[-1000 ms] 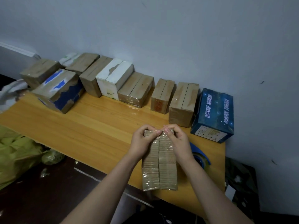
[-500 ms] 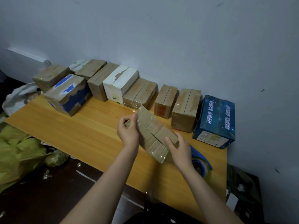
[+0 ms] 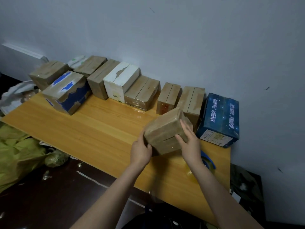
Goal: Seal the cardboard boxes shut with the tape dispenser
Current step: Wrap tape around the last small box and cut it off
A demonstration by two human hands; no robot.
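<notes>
A small brown cardboard box [image 3: 165, 129] wrapped in clear tape is tilted above the wooden table [image 3: 99, 129]. My left hand [image 3: 140, 151] grips its near left corner from below. My right hand [image 3: 189, 142] lies against its right side with the fingers straight. The blue tape dispenser [image 3: 208, 160] sits on the table just behind my right wrist, partly hidden. A row of several taped boxes lines the wall, among them a white box [image 3: 121, 83], a torn blue-and-brown box [image 3: 66, 92] and a dark blue printed box [image 3: 219, 119].
The table's near edge runs diagonally from left to lower right. Yellow-green bags [image 3: 18, 154] lie on the dark floor at the left. A white bag [image 3: 14, 95] sits beyond the table's left end. Dark items stand to the right of the table.
The box went from lying flat near the table's front edge to being lifted, turned and carried back toward the row of boxes. Both hands shifted their hold on it.
</notes>
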